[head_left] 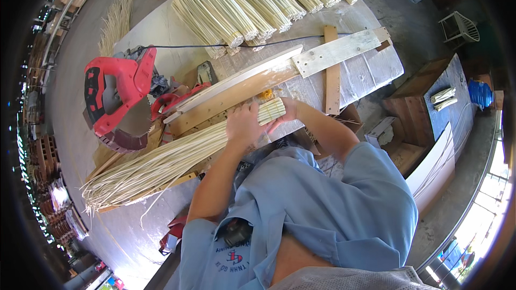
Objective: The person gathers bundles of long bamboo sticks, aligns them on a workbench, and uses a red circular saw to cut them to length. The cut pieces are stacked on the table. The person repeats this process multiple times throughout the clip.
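Observation:
A long bundle of pale rattan-like canes (177,153) lies slantwise in front of me, its even end on the right and its loose, uneven ends fanned out at the lower left. My left hand (243,123) is closed over the bundle near its even end. At that end my right hand (288,111) grips it from the far right side, some of its fingers hidden behind and under the canes. Just beyond the bundle runs a wooden fence board (236,99). To the left stands a red mitre saw (121,86) with a toothed round blade, close to the canes.
Several tied cane bundles (236,8) lie along the worktable's far side. A black cable (215,46) crosses in front of them. A wooden crosspiece (332,70) sits under the pale plank (338,53). At right, a wooden cabinet (414,102) carries short cane pieces (443,98).

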A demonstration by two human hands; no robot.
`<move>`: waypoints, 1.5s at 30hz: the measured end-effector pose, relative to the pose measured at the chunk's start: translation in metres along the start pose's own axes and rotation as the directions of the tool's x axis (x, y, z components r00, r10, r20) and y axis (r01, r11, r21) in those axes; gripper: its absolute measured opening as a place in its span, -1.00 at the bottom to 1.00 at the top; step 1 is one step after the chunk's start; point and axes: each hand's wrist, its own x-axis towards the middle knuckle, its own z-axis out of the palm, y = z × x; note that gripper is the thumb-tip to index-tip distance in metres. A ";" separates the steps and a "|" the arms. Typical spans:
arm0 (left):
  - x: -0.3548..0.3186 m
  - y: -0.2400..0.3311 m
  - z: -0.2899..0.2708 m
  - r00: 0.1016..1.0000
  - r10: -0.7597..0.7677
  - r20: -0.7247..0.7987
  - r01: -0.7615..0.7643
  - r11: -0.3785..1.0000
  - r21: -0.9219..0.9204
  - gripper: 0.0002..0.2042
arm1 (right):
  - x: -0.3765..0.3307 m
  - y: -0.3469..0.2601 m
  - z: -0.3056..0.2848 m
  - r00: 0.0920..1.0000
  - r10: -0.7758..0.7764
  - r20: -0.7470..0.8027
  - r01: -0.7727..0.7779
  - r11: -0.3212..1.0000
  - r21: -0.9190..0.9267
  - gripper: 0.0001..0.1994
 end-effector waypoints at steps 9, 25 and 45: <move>-0.004 -0.002 -0.003 0.998 -0.045 0.043 0.044 0.999 0.025 -0.48 | 0.032 0.113 0.050 0.654 -0.731 -0.195 0.720 0.681 -0.136 -0.18; -0.154 -0.037 -0.134 0.918 0.283 -0.280 -0.274 0.959 0.070 -0.02 | 0.050 0.086 0.225 -0.213 -0.977 0.021 0.962 -0.213 -0.169 -0.62; -0.270 -0.203 -0.111 0.884 0.039 -0.466 -0.028 0.999 0.031 -0.26 | 0.055 0.095 0.304 -0.256 -0.957 0.139 0.963 -0.265 -0.050 -0.54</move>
